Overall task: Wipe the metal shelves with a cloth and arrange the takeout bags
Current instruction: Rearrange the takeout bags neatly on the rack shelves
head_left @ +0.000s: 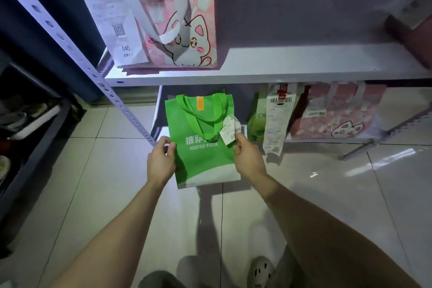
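While both hands pinch the green bag [203, 147] edges, left hand [161, 161] and right hand [248, 159] flank it; long axis points away toward lower shelf [304, 141] (just ahead).

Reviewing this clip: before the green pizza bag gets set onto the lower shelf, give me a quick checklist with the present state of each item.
1. Both hands on the green bag: ok; left hand grips its left edge, right hand its right edge.
2. Receipt attached to the bag: ok; it hangs by the right hand's fingers.
3. Free spot on the lower shelf: ok; there is room left of the light green bag.
4. Bag upright: ok; handles up.
5. Lower shelf wiped: cannot tell.
6. Cloth within reach: cannot tell; none in view.
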The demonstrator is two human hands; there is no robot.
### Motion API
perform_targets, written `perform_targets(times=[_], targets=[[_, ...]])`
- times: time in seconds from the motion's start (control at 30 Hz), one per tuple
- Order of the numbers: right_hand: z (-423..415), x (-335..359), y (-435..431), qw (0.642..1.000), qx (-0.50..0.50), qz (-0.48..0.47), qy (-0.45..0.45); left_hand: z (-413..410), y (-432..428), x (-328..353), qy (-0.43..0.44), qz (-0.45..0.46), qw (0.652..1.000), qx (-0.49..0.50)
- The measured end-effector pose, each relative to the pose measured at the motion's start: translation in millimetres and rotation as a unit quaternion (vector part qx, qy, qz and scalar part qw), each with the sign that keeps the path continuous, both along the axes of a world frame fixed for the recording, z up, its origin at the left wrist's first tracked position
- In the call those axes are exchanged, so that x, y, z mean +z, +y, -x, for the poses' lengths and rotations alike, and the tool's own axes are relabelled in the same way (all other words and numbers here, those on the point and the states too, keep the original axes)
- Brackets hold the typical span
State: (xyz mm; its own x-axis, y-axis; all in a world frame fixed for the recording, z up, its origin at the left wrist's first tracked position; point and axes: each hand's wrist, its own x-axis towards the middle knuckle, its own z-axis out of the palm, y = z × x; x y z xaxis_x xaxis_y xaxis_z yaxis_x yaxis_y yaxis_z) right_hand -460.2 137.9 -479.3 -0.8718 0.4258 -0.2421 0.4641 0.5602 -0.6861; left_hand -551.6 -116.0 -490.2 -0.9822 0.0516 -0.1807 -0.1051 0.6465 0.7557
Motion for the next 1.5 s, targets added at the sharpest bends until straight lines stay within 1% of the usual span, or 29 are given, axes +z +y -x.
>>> perform_targets(times=[0.13,0.23,0.37,0.47,0.57,0.67,0.77,0.87,0.97,1.03,1.1,1.17,1.23,1.33,1.43,1.5], targets=[[40.6,-28.5,11.4,0.998,-0.015,-0.011,0.057,38.7,16.2,-26.1,0.060,-0.026,0.998,0.009],[68.6,-48.2,16.6,0.995,-0.027,-0.007,0.098,61.3,28.9,-40.0,0.124,-0.042,0.991,0.026],[100.4,-77.0,16.7,0.992,-0.033,-0.010,0.125,97.5,34.4,-69.4,0.193,-0.032,0.980,0.031],[112.8,-108.0,13.4,0.991,-0.003,-0.018,0.131,120.1,30.0,-100.1,0.196,-0.047,0.979,0.035],[123.0,-134.2,10.3,0.992,0.018,-0.002,0.125,135.8,24.1,-123.9,0.198,-0.061,0.978,0.035],[131.0,-144.1,7.6,0.993,0.021,0.004,0.117,144.0,23.0,-134.0,0.176,-0.094,0.980,0.024],[126.8,-147.9,7.5,0.991,0.023,0.007,0.129,142.0,17.7,-141.5,0.159,-0.106,0.981,0.014],[115.4,-147.3,12.4,0.992,0.023,0.005,0.122,128.9,9.9,-141.6,0.151,-0.109,0.982,0.027],[98.1,-140.2,20.4,0.992,0.018,0.008,0.124,108.2,5.4,-131.9,0.161,-0.087,0.981,0.057],[84.6,-132.0,27.2,0.990,0.022,0.000,0.142,93.2,7.8,-124.0,0.174,-0.070,0.979,0.082],[68.2,-119.4,35.0,0.985,0.021,-0.005,0.171,79.9,17.9,-115.3,0.175,-0.063,0.979,0.083],[53.6,-103.5,45.4,0.980,0.010,-0.007,0.198,72.3,36.3,-108.0,0.158,-0.077,0.983,0.046],[43.1,-89.3,60.0,0.975,-0.017,-0.007,0.222,62.1,64.9,-97.6,0.130,-0.090,0.987,-0.040],[30.1,-69.5,87.7,0.964,-0.086,-0.043,0.248,40.8,117.5,-80.2,0.090,-0.069,0.978,-0.173],[17.8,-57.7,122.8,0.939,-0.164,-0.078,0.291,30.6,162.8,-72.2,0.051,-0.091,0.968,-0.229],[12.2,-60.0,145.2,0.929,-0.187,-0.106,0.302,32.6,186.0,-69.0,0.065,-0.085,0.965,-0.241]])
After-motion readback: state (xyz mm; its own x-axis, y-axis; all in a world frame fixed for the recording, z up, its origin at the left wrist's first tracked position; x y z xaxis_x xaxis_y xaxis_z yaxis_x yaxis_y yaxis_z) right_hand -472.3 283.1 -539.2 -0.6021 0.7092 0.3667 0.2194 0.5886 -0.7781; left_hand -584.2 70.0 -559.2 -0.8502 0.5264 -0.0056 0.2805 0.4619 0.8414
